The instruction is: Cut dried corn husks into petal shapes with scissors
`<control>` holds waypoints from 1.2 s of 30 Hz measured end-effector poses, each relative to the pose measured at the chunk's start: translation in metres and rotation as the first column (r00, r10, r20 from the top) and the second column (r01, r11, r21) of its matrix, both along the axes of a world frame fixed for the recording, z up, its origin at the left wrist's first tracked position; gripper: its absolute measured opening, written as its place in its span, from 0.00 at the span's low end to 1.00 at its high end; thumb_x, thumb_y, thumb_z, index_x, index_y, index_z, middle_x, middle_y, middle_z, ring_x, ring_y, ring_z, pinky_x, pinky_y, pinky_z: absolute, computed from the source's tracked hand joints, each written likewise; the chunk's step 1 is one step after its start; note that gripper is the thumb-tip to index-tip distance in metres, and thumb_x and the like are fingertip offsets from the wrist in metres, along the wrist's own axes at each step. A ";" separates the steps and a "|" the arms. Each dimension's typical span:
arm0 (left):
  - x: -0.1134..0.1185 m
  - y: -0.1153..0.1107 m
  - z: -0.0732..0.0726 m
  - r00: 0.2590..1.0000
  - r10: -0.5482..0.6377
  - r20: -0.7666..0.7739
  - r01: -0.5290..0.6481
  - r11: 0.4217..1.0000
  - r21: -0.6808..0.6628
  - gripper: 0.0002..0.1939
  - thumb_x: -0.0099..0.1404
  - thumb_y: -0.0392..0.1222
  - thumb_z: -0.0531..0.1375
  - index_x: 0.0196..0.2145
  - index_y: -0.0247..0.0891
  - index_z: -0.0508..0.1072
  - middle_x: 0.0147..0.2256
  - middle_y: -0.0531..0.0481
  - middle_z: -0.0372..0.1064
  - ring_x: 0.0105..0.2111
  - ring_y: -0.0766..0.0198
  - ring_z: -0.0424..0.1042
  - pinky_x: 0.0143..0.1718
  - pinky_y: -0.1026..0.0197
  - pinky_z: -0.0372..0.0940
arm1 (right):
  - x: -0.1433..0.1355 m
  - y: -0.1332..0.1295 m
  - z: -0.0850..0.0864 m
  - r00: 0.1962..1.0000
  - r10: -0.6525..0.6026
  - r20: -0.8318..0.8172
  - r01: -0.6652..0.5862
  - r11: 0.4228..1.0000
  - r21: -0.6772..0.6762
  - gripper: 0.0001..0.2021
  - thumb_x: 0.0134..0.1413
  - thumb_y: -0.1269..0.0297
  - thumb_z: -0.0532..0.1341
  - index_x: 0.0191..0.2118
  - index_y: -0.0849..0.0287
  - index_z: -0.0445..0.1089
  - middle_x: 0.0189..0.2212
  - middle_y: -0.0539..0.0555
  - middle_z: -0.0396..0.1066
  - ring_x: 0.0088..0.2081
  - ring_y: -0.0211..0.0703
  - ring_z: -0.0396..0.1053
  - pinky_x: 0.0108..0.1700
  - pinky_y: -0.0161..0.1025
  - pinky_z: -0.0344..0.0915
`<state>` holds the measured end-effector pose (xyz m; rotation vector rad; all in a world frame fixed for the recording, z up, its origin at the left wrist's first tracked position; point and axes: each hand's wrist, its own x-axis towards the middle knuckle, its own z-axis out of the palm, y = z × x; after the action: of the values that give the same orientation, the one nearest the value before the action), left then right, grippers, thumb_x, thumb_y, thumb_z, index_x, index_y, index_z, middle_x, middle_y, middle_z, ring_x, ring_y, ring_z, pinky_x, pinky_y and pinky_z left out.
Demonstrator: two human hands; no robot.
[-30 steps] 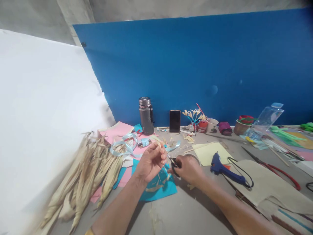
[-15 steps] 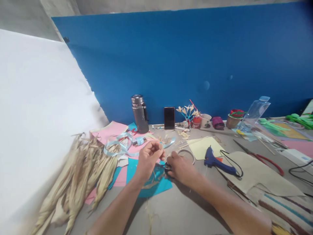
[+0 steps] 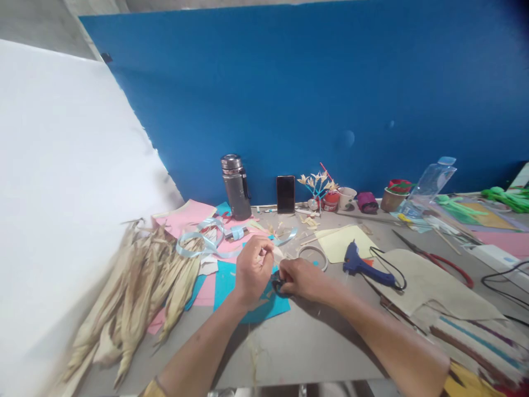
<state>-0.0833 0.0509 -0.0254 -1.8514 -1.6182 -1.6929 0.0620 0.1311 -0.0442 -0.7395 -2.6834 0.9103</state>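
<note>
My left hand [image 3: 254, 270] is closed in a pinch over the blue sheet [image 3: 231, 300], and a small pale piece of corn husk [image 3: 278, 253] juts from its fingertips. Close beside it on the right, my right hand [image 3: 303, 278] is wrapped round the dark handles of a pair of scissors [image 3: 278, 285]. The blades are mostly hidden behind the fingers. Scraps of husk lie on the blue sheet under both hands. A roll of tape [image 3: 324, 259] lies just beyond my right hand.
Dried corn husks [image 3: 140, 286] are heaped on the left, near curled light-blue ribbon [image 3: 194, 248]. Rightward lie a blue glue gun [image 3: 367, 267] and red-handled shears [image 3: 446, 264]. A flask [image 3: 235, 190], a phone [image 3: 285, 194] and husk flowers [image 3: 316, 184] stand along the blue board.
My hands have turned slightly and drawn closer together, and the pale husk piece now shows above the fingers. The whole view has shifted a little.
</note>
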 end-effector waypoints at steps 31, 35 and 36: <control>0.009 -0.001 0.005 0.099 -0.145 0.984 0.842 0.540 -0.005 0.12 0.55 0.41 0.69 0.26 0.34 0.70 0.26 0.49 0.68 0.25 0.69 0.65 0.27 0.65 0.58 | 0.012 0.015 0.024 0.867 -0.114 -0.485 -0.253 0.738 -0.626 0.18 0.51 0.50 0.67 0.27 0.62 0.69 0.23 0.51 0.71 0.25 0.35 0.65 0.27 0.33 0.58; 0.008 -0.002 0.002 0.021 -0.192 0.981 0.887 0.456 0.071 0.11 0.56 0.42 0.68 0.28 0.34 0.71 0.26 0.48 0.69 0.25 0.68 0.64 0.27 0.64 0.59 | 0.016 0.016 0.030 0.864 -0.068 -0.498 -0.310 0.707 -0.635 0.17 0.52 0.53 0.67 0.26 0.62 0.68 0.24 0.52 0.73 0.25 0.35 0.67 0.27 0.32 0.58; 0.008 -0.003 0.002 -0.006 -0.188 0.982 0.887 0.453 0.092 0.11 0.55 0.43 0.68 0.27 0.34 0.71 0.26 0.48 0.68 0.25 0.67 0.65 0.28 0.63 0.60 | 0.018 0.016 0.031 0.860 -0.067 -0.506 -0.319 0.703 -0.636 0.16 0.53 0.53 0.67 0.27 0.62 0.68 0.24 0.52 0.72 0.25 0.35 0.67 0.27 0.32 0.58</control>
<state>-0.0756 0.0482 -0.0233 -2.0715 -1.9174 -3.7036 0.0797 0.1475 -0.0132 -0.3320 -1.8965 1.9214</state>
